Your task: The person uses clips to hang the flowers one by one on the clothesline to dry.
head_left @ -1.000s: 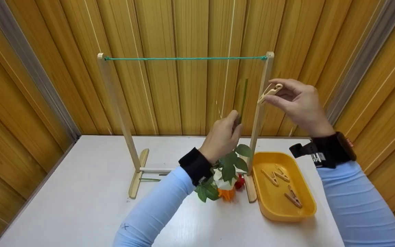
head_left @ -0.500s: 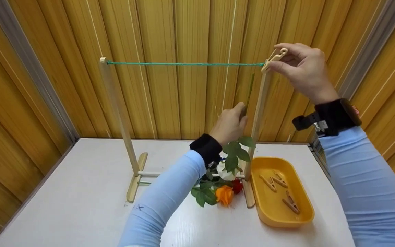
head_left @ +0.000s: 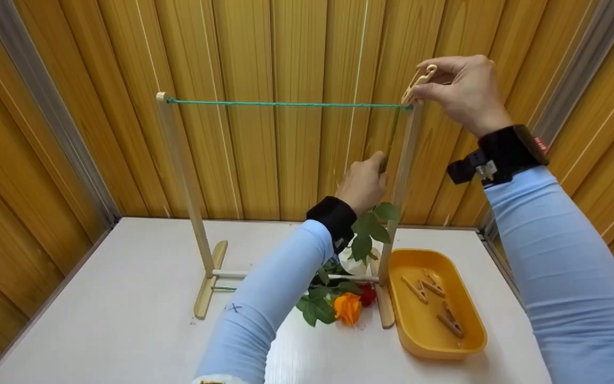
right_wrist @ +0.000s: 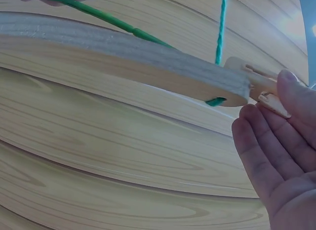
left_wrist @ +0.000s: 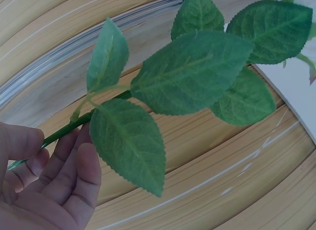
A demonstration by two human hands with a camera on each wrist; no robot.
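Note:
In the head view my left hand (head_left: 364, 183) holds the green stem (head_left: 394, 130) of an upside-down artificial rose. Its leaves (left_wrist: 192, 72) fill much of the left wrist view, while its white bloom (head_left: 354, 262) hangs low near the frame's base. The bare stem end reaches up to the teal cord (head_left: 285, 104) near its right end. My right hand (head_left: 467, 88) pinches a light wooden clothespin (right_wrist: 261, 82) between thumb and fingers, with its tip at the cord beside the top of the right post (head_left: 404, 160).
A yellow tray (head_left: 440, 349) with several clothespins (head_left: 414, 289) stands right of the wooden frame. An orange rose (head_left: 347, 308) and a red rose (head_left: 367, 294) lie at the frame's base. A left post (head_left: 182, 176) carries the cord's other end.
My right hand has risen with the clothespin from beside the post to the cord's right end. My left hand has lifted the rose slightly up and right, bringing the stem end to the cord.

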